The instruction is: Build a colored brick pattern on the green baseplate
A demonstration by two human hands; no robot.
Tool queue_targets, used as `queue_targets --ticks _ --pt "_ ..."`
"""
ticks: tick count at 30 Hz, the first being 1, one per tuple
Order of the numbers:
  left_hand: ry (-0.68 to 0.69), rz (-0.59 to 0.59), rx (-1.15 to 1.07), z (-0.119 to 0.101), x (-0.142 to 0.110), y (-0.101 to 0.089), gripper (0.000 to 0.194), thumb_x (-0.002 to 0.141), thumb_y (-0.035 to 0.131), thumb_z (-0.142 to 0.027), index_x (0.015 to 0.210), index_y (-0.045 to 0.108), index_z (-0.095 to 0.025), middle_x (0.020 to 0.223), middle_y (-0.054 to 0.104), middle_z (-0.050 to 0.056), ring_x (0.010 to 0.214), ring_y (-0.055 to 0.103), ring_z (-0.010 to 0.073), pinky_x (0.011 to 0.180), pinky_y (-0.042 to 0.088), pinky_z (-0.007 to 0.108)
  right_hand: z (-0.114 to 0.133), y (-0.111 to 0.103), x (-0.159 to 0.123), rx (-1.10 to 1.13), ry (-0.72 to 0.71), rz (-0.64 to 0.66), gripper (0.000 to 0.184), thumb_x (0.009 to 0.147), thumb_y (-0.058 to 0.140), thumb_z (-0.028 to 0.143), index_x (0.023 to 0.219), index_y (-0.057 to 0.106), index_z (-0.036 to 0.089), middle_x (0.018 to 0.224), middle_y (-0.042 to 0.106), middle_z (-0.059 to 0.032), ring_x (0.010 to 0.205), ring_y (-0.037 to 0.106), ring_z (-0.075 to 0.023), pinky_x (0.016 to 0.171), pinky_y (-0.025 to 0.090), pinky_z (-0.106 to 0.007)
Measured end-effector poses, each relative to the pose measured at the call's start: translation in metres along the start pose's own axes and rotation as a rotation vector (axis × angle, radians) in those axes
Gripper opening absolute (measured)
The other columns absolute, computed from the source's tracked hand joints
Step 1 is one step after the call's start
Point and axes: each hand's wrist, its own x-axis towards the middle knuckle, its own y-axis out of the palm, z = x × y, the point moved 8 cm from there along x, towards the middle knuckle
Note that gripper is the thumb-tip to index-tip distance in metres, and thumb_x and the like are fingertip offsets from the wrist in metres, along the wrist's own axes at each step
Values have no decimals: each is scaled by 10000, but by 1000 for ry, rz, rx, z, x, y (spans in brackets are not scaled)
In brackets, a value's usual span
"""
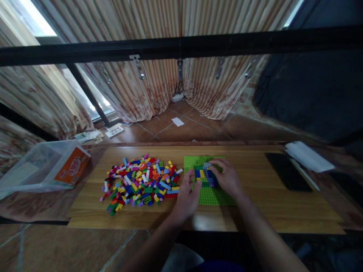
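1. Sitting on the green baseplate (208, 200), the small brick build (202, 174): blue, yellow, green and light-blue bricks, in the plate's middle to far part; footprint roughly square, so long axis cannot be told
2. Left hand (185, 198) at the build's 8 o'clock, right hand (228, 179) at its 3 o'clock; fingertips of both close against it, neither clearly nearer
3. Right hand half closed, thumb and forefinger brought close at the build's 1 o'clock corner, by the light-blue bricks; cannot tell if a brick is pinched there or just touched
4. Left hand partly open, thumb parted from the fingers, a gap showing by the build's 9 o'clock side; no brick seen in that gap
5. Loose brick pile (141, 181) at 9 o'clock from the build, mixed colours, its near end just beside the left hand
6. Clear plastic bin (36, 185) with orange label (72, 165), farther out at 9 o'clock, beyond the pile
7. Flat black object (287, 172) at 3 o'clock, white item (310, 155) just past it
8. Wooden table (261, 211) under plate and pile; white paper (177, 121) on the floor, 11 o'clock
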Motion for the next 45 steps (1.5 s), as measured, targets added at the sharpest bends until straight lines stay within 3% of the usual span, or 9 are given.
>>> queue_targets --ticks 8,17,27,30,35,38,41,45 --pt "91 -13 130 12 15 0 529 855 600 -310 1346 442 -189 1384 486 128 1263 476 243 1089 348 407 -16 7 5 39 3 44 236 840 564 393 965 701 246 1097 622 -75 1075 558 -223 980 409 -431" --pt "46 -49 111 7 10 0 488 801 648 -267 1262 514 -180 1315 549 129 1222 507 261 1079 344 430 -18 13 8 56 -8 74 195 832 583 350 942 711 251 1105 619 -66 1064 566 -217 976 423 -431" --pt "33 -65 75 15 7 3 521 744 686 -203 1243 538 -176 1353 513 133 1258 467 272 1104 304 435 -10 15 11 12 -47 154 177 846 573 305 926 721 251 1031 656 -56 1034 574 -217 960 425 -432" --pt "8 -83 45 12 9 1 493 724 694 -182 1200 567 -181 1282 565 122 1198 514 261 1067 349 427 -8 15 12 13 -72 173 166 843 581 284 927 722 259 1000 672 -46 1018 579 -213 947 428 -427" --pt "18 -98 217 -7 38 -3 350 731 679 -178 1079 641 -192 1094 659 84 959 615 217 845 488 343 -9 16 14 14 -89 204 144 835 603 256 913 724 261 985 677 -38 1001 580 -210 937 427 -414" --pt "115 3 433 -20 70 10 210 769 621 -161 961 698 -195 964 706 62 899 643 214 835 488 334 -8 16 15 10 -92 219 146 830 611 230 920 722 262 978 677 -36 1001 577 -209 933 423 -405" --pt "124 148 514 -16 95 27 174 767 600 -124 871 723 -189 876 728 49 839 669 204 830 501 329 -6 16 16 -1 -92 242 147 827 611 201 916 718 248 958 675 -36 983 575 -204 923 425 -399" --pt "104 194 508 -7 107 33 172 732 629 -93 839 727 -184 849 739 39 804 683 184 807 525 313 -4 17 17 -25 -88 269 137 826 608 191 902 715 231 959 671 -43 987 568 -205 927 422 -402"
